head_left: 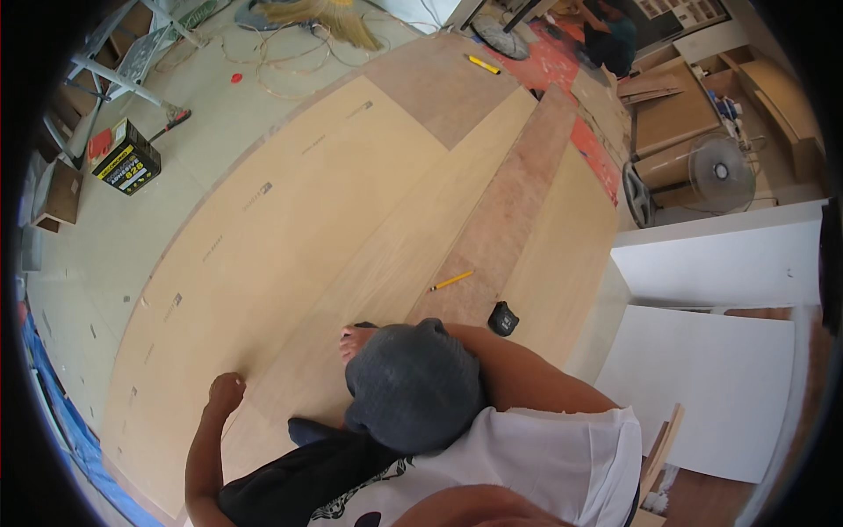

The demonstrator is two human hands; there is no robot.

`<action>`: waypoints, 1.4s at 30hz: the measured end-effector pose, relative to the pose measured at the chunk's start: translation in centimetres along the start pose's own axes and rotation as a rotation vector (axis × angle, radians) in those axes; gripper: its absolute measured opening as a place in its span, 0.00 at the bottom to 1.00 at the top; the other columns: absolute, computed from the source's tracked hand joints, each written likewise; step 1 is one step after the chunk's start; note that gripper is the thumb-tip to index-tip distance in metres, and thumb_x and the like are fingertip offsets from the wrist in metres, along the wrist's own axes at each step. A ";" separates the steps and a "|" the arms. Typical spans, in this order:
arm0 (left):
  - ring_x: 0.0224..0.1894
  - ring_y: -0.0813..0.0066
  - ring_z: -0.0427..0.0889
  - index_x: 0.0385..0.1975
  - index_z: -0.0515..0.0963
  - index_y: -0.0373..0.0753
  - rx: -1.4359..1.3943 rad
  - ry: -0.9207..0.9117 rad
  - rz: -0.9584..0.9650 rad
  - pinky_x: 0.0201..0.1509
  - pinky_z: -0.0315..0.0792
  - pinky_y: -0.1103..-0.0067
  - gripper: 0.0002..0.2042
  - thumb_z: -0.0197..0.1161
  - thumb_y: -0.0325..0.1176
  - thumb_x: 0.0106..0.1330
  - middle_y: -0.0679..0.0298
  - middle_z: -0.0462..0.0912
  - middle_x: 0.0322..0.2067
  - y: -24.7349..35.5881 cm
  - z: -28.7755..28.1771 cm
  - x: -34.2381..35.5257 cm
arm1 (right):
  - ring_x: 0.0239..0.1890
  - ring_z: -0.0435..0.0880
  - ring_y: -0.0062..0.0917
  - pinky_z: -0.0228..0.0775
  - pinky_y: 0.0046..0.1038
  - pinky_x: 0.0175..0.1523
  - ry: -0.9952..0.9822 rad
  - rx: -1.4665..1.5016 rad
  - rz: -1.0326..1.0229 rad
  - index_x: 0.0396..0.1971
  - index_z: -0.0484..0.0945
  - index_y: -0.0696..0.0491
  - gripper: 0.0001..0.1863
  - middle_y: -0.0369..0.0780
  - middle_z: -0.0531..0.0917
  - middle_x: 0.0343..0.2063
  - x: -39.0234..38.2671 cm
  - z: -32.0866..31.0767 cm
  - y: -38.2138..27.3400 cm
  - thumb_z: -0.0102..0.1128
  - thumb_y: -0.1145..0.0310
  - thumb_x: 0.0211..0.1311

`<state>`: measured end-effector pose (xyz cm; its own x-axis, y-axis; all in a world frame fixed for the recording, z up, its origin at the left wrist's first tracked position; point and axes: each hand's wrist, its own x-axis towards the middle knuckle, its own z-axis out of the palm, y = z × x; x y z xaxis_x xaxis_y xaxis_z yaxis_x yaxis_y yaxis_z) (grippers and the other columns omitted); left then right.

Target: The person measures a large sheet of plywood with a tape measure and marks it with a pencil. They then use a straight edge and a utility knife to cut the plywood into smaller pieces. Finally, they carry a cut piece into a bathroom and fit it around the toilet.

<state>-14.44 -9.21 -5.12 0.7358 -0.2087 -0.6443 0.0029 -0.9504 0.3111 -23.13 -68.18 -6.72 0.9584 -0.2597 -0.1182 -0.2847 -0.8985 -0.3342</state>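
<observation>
My left hand rests on a large pale wood sheet, its fingers curled; anything inside them is hidden. My right arm reaches behind my raised, grey-clad knee, which covers the hand. Bare digits show left of the knee, beside something dark; I cannot tell whether they are fingers or toes. Past the knee, a yellow pencil lies on a long reddish-brown wood strip. At that strip's right edge sits a black tape measure. A yellow utility knife lies on a brown sheet at the far end.
At the left stand an adhesive tin with a brush beside it, and a stepladder. A broom and loose cable lie far off. A fan and white panels are right. Another person crouches at the back.
</observation>
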 end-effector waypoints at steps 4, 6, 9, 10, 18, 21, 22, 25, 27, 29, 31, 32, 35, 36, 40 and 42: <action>0.41 0.51 0.81 0.31 0.82 0.37 0.011 0.003 0.019 0.48 0.74 0.62 0.09 0.58 0.34 0.57 0.49 0.83 0.35 -0.7 0.2 -0.6 | 0.33 0.73 0.38 0.65 0.37 0.41 -0.015 0.013 -0.016 0.27 0.74 0.54 0.05 0.43 0.74 0.27 -0.2 0.2 -0.9 0.55 0.69 0.53; 0.41 0.51 0.81 0.31 0.81 0.36 0.019 0.005 0.023 0.48 0.74 0.62 0.09 0.58 0.34 0.57 0.49 0.83 0.35 -1.3 0.5 -0.6 | 0.33 0.73 0.37 0.65 0.37 0.41 -0.011 0.014 -0.023 0.27 0.74 0.54 0.05 0.43 0.74 0.27 -0.1 0.3 -0.8 0.55 0.69 0.53; 0.41 0.51 0.81 0.31 0.81 0.36 0.026 0.004 0.027 0.49 0.74 0.63 0.10 0.58 0.34 0.57 0.48 0.82 0.34 -0.9 0.7 0.2 | 0.33 0.73 0.37 0.65 0.37 0.40 -0.008 0.003 -0.011 0.26 0.74 0.54 0.05 0.43 0.74 0.26 -0.8 -0.1 -0.3 0.55 0.68 0.53; 0.41 0.51 0.81 0.31 0.81 0.36 0.020 -0.005 0.015 0.49 0.73 0.63 0.10 0.58 0.34 0.57 0.48 0.82 0.34 -0.5 0.4 0.2 | 0.33 0.73 0.37 0.65 0.37 0.40 -0.012 0.003 -0.011 0.26 0.74 0.54 0.05 0.43 0.74 0.26 -0.9 -0.1 -0.2 0.55 0.68 0.53; 0.41 0.51 0.80 0.32 0.82 0.36 0.026 0.011 0.023 0.50 0.73 0.62 0.10 0.58 0.34 0.56 0.48 0.82 0.34 -2.0 1.1 -0.3 | 0.32 0.73 0.37 0.65 0.37 0.39 0.029 0.059 -0.181 0.26 0.74 0.54 0.05 0.43 0.73 0.26 -0.1 0.4 -3.1 0.55 0.68 0.53; 0.41 0.51 0.81 0.32 0.82 0.36 0.012 0.012 0.024 0.49 0.73 0.62 0.10 0.58 0.34 0.57 0.48 0.83 0.34 -1.3 0.6 -0.6 | 0.31 0.73 0.37 0.65 0.37 0.39 -0.072 0.233 -0.487 0.26 0.74 0.54 0.05 0.43 0.73 0.26 0.7 2.7 -8.4 0.55 0.68 0.53; 0.40 0.51 0.81 0.32 0.82 0.36 0.015 0.009 0.016 0.49 0.74 0.62 0.10 0.58 0.34 0.57 0.48 0.83 0.34 -0.9 0.1 -0.8 | 0.31 0.73 0.36 0.65 0.37 0.39 -0.149 0.311 -0.616 0.26 0.74 0.54 0.05 0.43 0.73 0.26 0.8 3.8 -10.7 0.55 0.68 0.53; 0.40 0.50 0.81 0.31 0.82 0.35 0.024 0.007 0.038 0.48 0.74 0.62 0.10 0.58 0.34 0.57 0.48 0.83 0.33 -0.6 0.3 -0.2 | 0.31 0.73 0.36 0.65 0.37 0.39 -0.335 0.380 -0.870 0.25 0.74 0.54 0.05 0.43 0.73 0.26 1.7 6.5 -14.9 0.55 0.68 0.53; 0.39 0.50 0.81 0.31 0.82 0.36 0.016 0.013 0.033 0.48 0.74 0.63 0.10 0.58 0.34 0.57 0.48 0.83 0.33 -0.4 0.3 -0.2 | 0.31 0.73 0.36 0.65 0.36 0.38 -0.394 0.366 -0.949 0.25 0.74 0.54 0.05 0.43 0.73 0.26 2.0 7.8 -15.9 0.55 0.68 0.53; 0.40 0.50 0.81 0.31 0.82 0.36 -0.006 0.013 -0.001 0.48 0.74 0.63 0.10 0.58 0.34 0.57 0.48 0.83 0.33 -0.4 0.1 -0.5 | 0.31 0.73 0.36 0.65 0.36 0.38 -0.413 0.364 -0.980 0.25 0.74 0.54 0.05 0.43 0.73 0.26 2.4 8.6 -16.5 0.55 0.68 0.53; 0.39 0.50 0.81 0.31 0.82 0.36 -0.009 0.028 0.006 0.48 0.74 0.63 0.10 0.58 0.34 0.57 0.48 0.83 0.33 -0.7 0.2 -0.6 | 0.31 0.73 0.36 0.65 0.36 0.38 -0.421 0.363 -0.996 0.25 0.74 0.54 0.05 0.43 0.73 0.26 2.6 8.9 -16.7 0.55 0.68 0.53; 0.39 0.50 0.81 0.31 0.82 0.36 -0.010 0.036 0.010 0.48 0.74 0.62 0.10 0.57 0.34 0.57 0.48 0.82 0.33 -0.8 0.2 -0.6 | 0.30 0.73 0.36 0.65 0.36 0.38 -0.420 0.363 -1.001 0.25 0.74 0.54 0.05 0.43 0.73 0.26 2.7 9.0 -16.7 0.55 0.68 0.53; 0.39 0.49 0.81 0.30 0.82 0.35 -0.008 0.036 0.024 0.47 0.74 0.62 0.10 0.57 0.34 0.57 0.48 0.82 0.33 -1.1 0.3 -0.7 | 0.30 0.73 0.36 0.65 0.36 0.37 -0.426 0.365 -1.015 0.25 0.74 0.54 0.05 0.43 0.73 0.25 2.7 8.7 -17.0 0.55 0.68 0.53; 0.39 0.49 0.81 0.30 0.82 0.35 -0.002 0.038 0.032 0.47 0.74 0.62 0.10 0.57 0.34 0.57 0.48 0.82 0.32 -1.2 0.3 -0.7 | 0.30 0.73 0.36 0.65 0.36 0.37 -0.426 0.366 -1.022 0.25 0.74 0.54 0.05 0.43 0.73 0.25 2.8 8.6 -17.0 0.55 0.68 0.53; 0.38 0.49 0.81 0.29 0.81 0.34 0.019 0.044 0.052 0.46 0.74 0.61 0.10 0.57 0.34 0.57 0.48 0.82 0.32 -0.9 0.4 -0.6 | 0.30 0.73 0.35 0.65 0.36 0.37 -0.429 0.366 -1.023 0.24 0.74 0.54 0.05 0.43 0.73 0.25 2.8 8.2 -16.5 0.55 0.68 0.53; 0.38 0.49 0.81 0.28 0.81 0.34 0.023 0.050 0.051 0.46 0.74 0.62 0.10 0.58 0.34 0.57 0.48 0.82 0.31 -1.0 0.4 -0.6 | 0.30 0.73 0.35 0.65 0.36 0.37 -0.433 0.366 -1.035 0.24 0.74 0.54 0.05 0.43 0.73 0.25 2.9 8.2 -16.7 0.56 0.68 0.54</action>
<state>-15.21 -8.20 -5.35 0.7672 -0.2456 -0.5925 -0.0505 -0.9441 0.3259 -15.76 -51.08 -9.14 0.6698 0.7379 0.0833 0.5683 -0.4372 -0.6971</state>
